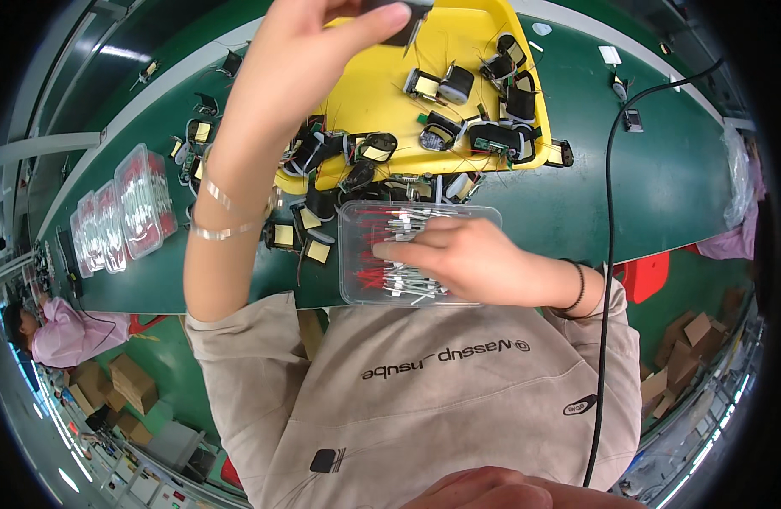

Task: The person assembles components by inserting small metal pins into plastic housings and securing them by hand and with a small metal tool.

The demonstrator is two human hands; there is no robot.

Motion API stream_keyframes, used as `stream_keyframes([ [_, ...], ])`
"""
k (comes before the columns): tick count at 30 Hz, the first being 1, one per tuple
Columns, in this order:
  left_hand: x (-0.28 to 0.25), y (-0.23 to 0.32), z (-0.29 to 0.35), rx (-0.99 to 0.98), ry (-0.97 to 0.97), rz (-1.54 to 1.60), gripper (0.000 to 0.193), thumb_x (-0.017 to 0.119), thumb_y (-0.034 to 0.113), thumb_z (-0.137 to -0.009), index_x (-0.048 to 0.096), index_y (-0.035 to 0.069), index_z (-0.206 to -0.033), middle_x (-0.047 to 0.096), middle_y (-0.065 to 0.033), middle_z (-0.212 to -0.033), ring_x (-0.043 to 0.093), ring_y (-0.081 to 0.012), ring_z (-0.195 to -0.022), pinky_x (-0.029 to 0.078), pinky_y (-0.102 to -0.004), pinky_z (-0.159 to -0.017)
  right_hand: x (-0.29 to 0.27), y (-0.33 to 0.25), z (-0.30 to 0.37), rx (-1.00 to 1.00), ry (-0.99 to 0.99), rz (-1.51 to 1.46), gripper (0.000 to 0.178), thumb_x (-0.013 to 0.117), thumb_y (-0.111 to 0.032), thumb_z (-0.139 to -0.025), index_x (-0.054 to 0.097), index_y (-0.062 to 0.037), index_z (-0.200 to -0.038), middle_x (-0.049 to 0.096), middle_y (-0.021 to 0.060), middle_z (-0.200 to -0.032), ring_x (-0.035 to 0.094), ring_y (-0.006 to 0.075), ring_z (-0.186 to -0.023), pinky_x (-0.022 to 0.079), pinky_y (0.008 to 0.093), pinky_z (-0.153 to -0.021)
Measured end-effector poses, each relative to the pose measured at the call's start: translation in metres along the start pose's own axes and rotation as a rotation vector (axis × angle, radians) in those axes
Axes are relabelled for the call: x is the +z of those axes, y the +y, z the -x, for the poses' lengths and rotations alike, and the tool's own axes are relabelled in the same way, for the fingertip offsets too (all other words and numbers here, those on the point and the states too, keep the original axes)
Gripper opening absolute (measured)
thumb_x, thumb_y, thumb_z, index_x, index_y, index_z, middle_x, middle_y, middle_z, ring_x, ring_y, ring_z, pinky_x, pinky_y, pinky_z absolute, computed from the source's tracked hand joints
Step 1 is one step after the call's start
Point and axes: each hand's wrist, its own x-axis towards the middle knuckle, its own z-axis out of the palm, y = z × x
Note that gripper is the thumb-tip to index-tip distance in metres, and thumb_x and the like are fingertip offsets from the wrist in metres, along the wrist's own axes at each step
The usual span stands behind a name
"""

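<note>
Head view: left hand [335,38] holds black device [399,25] over yellow tray [369,89]; right hand [458,261], grip unclear, in clear box [350,250] at near edge of tabletop [679,187] stretching right.

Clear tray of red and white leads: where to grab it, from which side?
Probably the clear tray by its left wall, near end, from the left: that thin wall stands exposed, while the right hand reaches across the right side.
</note>
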Motion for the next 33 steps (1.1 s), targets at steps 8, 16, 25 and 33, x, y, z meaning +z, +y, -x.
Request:
stream_keyframes([
  [8,0.007,0.01,0.068,0.084,0.191,0.298,0.033,0.064,0.005,-0.079,0.051,0.0,-0.108,0.057,-0.0072,-0.098,0.056,-0.0147,-0.094,0.044,-0.0272,-0.084,0.024,-0.001,0.0,-0.012,-0.011,0.249,0.056,0.057,-0.006,-0.065,0.054,-0.0147,-0.12,0.055,0.0008,-0.068,0.057,0.0175,-0.069,0.048,0.0299,-0.052],
  [16,-0.025,0.009,0.071,0.356,-0.014,0.149,0.046,0.053,0.021,-0.092,0.037,-0.007,-0.125,0.055,-0.0219,-0.116,0.052,-0.0225,-0.109,0.037,-0.0342,-0.098,0.001,-0.004,-0.002,-0.011,-0.032,0.329,0.059,0.057,-0.008,-0.066,0.051,-0.0151,-0.125,0.051,0.0011,-0.063,0.054,0.0144,-0.057,0.045,0.0272,-0.046],
  [25,-0.032,0.009,0.07,0.465,-0.134,0.426,0.055,0.055,0.026,-0.091,0.033,-0.009,-0.128,0.055,-0.022,-0.114,0.054,-0.0212,-0.106,0.043,-0.0344,-0.093,0.017,0.002,-0.006,-0.133,-0.027,0.385,0.069,0.057,-0.009,-0.064,0.047,-0.0201,-0.132,0.046,-0.0023,-0.058,0.047,0.013,-0.057,0.042,0.0252,-0.044],
  [33,-0.034,0.003,0.073,0.425,0.033,0.302,0.059,0.057,0.029,-0.09,0.033,-0.01,-0.127,0.057,-0.0214,-0.111,0.055,-0.0211,-0.1,0.045,-0.0332,-0.088,0.013,0.003,-0.009,-0.086,-0.049,0.29,0.069,0.056,-0.009,-0.066,0.042,-0.0114,-0.134,0.052,0.0023,-0.064,0.052,0.0163,-0.062,0.045,0.0274,-0.049],
])
